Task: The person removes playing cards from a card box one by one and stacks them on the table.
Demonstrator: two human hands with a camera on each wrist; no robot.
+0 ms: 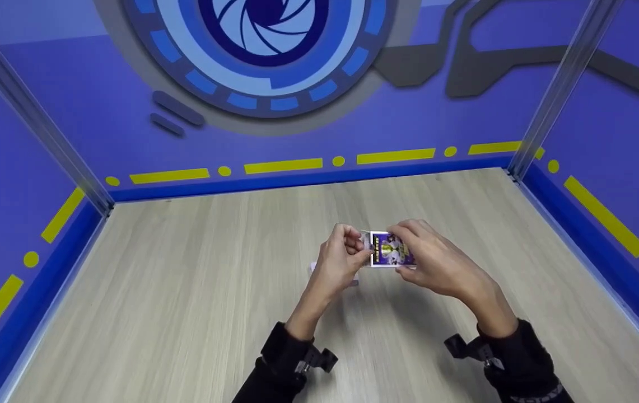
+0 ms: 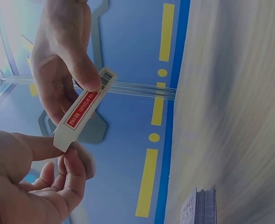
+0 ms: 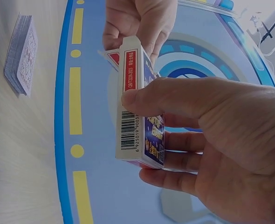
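Note:
A small playing card box [image 1: 389,250], purple on its face with white sides, is held up above the table. My right hand [image 1: 439,257] grips it by its long edges, thumb on the barcode side in the right wrist view. At the box's other end, my left hand [image 1: 336,260] pinches the end by the flap [image 3: 110,58], which stands out from the box. The left fingers are curled; their exact hold is partly hidden. On the table beneath lies a deck of playing cards [image 3: 23,56], mostly covered by the left hand in the head view.
The wood-grain table [image 1: 185,291] is bounded by blue-purple printed panels [image 1: 297,140] at the back and both sides. Metal posts [image 1: 554,84] stand at the back corners. Each wrist wears a black strap with a small camera [image 1: 327,360].

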